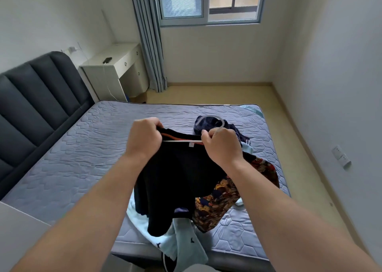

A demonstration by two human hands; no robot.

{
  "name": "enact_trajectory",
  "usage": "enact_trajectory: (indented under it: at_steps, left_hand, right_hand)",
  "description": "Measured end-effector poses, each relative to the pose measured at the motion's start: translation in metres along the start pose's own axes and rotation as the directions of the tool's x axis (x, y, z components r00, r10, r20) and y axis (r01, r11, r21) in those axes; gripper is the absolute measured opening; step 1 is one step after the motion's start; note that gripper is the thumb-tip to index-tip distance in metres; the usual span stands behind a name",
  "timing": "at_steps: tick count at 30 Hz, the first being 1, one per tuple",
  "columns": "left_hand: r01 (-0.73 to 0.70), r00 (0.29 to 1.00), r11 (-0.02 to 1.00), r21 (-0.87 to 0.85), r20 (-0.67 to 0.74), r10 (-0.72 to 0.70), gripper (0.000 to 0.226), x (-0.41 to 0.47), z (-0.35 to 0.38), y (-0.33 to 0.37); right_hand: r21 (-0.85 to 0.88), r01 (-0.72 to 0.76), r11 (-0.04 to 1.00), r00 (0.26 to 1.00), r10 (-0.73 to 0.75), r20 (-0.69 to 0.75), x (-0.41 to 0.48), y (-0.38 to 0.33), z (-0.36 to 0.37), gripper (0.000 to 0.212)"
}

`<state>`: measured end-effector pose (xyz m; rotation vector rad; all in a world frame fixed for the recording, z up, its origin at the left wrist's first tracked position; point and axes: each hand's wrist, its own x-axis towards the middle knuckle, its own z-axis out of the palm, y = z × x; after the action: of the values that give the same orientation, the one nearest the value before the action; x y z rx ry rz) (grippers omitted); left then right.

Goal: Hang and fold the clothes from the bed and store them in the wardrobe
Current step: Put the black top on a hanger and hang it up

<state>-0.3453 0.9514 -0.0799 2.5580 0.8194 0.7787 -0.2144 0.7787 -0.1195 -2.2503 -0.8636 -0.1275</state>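
I hold a black garment (pixel 177 180) with an orange neck trim up over the bed (pixel 72 147). My left hand (pixel 144 137) grips its collar on the left. My right hand (pixel 221 145) grips the white hanger (pixel 215 121) at the neck, together with the collar's right side. The hanger's hook curves up behind my right hand and its bar runs across the collar opening. Below the black garment lie a patterned orange and dark garment (pixel 231 197), a light blue garment (pixel 186 245) at the bed's near edge, and a dark blue garment (pixel 208 125) behind the hook.
A dark padded headboard (pixel 35 98) stands at the left. A white desk (pixel 115 65) with a phone (pixel 107 60) on charge sits beyond the bed, next to a grey curtain (pixel 148 44) and window (pixel 208 1). Bare floor (pixel 206 94) runs past the bed's far and right sides.
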Motion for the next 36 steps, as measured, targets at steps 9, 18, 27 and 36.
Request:
enact_trajectory:
  at_steps: [9,18,27,36]
  left_hand:
    - [-0.113,0.945,0.993,-0.037,0.306,0.119,0.025,-0.02,0.034,0.05]
    - [-0.211,0.959,0.958,0.192,0.233,0.164,0.016,-0.013,0.048,0.038]
    - [-0.236,0.962,0.967,0.093,0.16,0.219,0.017,-0.004,0.058,0.042]
    - [-0.261,0.962,0.952,0.164,0.126,0.242,0.017,0.01,0.047,0.036]
  right_hand:
    - [0.0,-0.039,0.999,0.988,0.039,0.147,0.006,-0.017,-0.021,0.054]
    - [0.042,-0.096,0.994,0.973,0.085,0.215,0.002,-0.007,-0.038,0.029]
    - [-0.136,-0.118,0.984,0.96,0.148,0.237,-0.009,0.046,-0.038,0.056]
    - [-0.111,-0.29,0.951,0.949,0.3,0.093,-0.023,0.077,-0.031,0.022]
